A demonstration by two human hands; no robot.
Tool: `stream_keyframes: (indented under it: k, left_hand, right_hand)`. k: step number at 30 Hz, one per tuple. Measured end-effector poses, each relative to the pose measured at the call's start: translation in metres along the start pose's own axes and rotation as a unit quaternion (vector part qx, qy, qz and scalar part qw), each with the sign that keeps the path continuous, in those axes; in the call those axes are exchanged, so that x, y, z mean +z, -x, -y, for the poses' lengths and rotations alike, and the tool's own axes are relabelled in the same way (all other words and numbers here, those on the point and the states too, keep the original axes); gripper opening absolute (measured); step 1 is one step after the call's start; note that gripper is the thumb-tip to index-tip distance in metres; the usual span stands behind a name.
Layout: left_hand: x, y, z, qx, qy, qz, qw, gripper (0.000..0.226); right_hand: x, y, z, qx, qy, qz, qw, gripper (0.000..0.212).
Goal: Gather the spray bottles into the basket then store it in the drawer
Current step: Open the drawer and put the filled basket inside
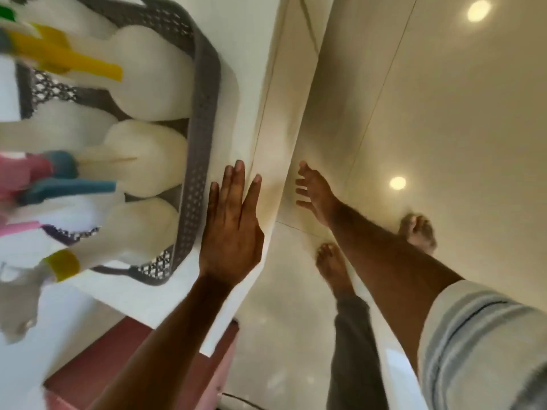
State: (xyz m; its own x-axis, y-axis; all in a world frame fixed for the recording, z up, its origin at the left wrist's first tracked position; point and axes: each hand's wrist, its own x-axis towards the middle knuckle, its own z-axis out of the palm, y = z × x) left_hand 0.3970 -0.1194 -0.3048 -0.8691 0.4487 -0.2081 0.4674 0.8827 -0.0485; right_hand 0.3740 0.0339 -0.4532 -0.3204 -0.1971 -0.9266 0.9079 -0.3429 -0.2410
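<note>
A grey perforated basket [204,93] lies inside an open white drawer [236,291] at the left. It holds several white spray bottles, one with a yellow trigger head [71,57], one with a blue head [68,184], others with pink and yellow parts. My left hand [231,229] rests flat on the drawer's front edge, fingers straight and close together, holding nothing. My right hand [313,190] is spread open beside the outer face of the drawer front, fingers apart, empty.
Glossy beige floor tiles [444,113] fill the right side, with ceiling lights mirrored in them. My bare feet [331,264] stand on the floor just right of the drawer. A reddish-pink surface [118,365] shows below the drawer.
</note>
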Motion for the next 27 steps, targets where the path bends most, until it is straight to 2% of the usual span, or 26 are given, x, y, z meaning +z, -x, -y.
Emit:
stream_keyframes:
  k: [6,9,13,16,18,20,21,22,24,27]
  left_hand:
    - [0.006,0.000,0.003,0.008,-0.026,-0.007,1.000,0.079]
    - [0.010,-0.001,0.004,0.021,-0.012,-0.026,0.999,0.076]
    - [0.009,-0.003,0.004,0.016,0.000,-0.026,1.000,0.069]
    - [0.007,-0.003,0.003,0.014,0.007,-0.031,0.999,0.065]
    - [0.004,-0.002,0.000,0.002,0.011,-0.019,1.000,0.069]
    - [0.003,-0.003,-0.001,-0.010,0.005,0.000,1.000,0.073]
    - [0.002,-0.003,-0.002,-0.013,-0.005,0.012,1.000,0.075]
    - [0.000,-0.004,-0.002,-0.010,-0.016,0.025,0.999,0.076]
    - [-0.001,-0.005,-0.002,0.002,-0.041,0.048,0.998,0.077]
    - [-0.004,-0.002,0.001,0.017,-0.062,0.082,0.995,0.078]
  right_hand:
    - [0.036,-0.063,-0.032,-0.027,-0.173,-0.005,0.984,0.060]
    - [0.037,-0.079,-0.036,-0.051,-0.199,0.005,0.979,0.060]
    - [0.026,-0.080,-0.029,-0.061,-0.102,0.004,0.993,0.064]
    - [0.010,-0.059,-0.036,-0.085,-0.009,-0.043,0.995,0.056]
    - [-0.005,-0.030,-0.048,-0.157,0.078,-0.086,0.981,0.055]
    - [-0.022,0.010,-0.056,-0.303,0.158,-0.118,0.932,0.062]
    - [-0.031,0.032,-0.055,-0.375,0.206,-0.139,0.893,0.067]
    - [-0.040,0.051,-0.052,-0.436,0.264,-0.162,0.845,0.071]
    - [-0.055,0.087,-0.037,-0.528,0.404,-0.189,0.723,0.077]
    - [-0.062,0.124,-0.014,-0.575,0.580,-0.151,0.557,0.079]
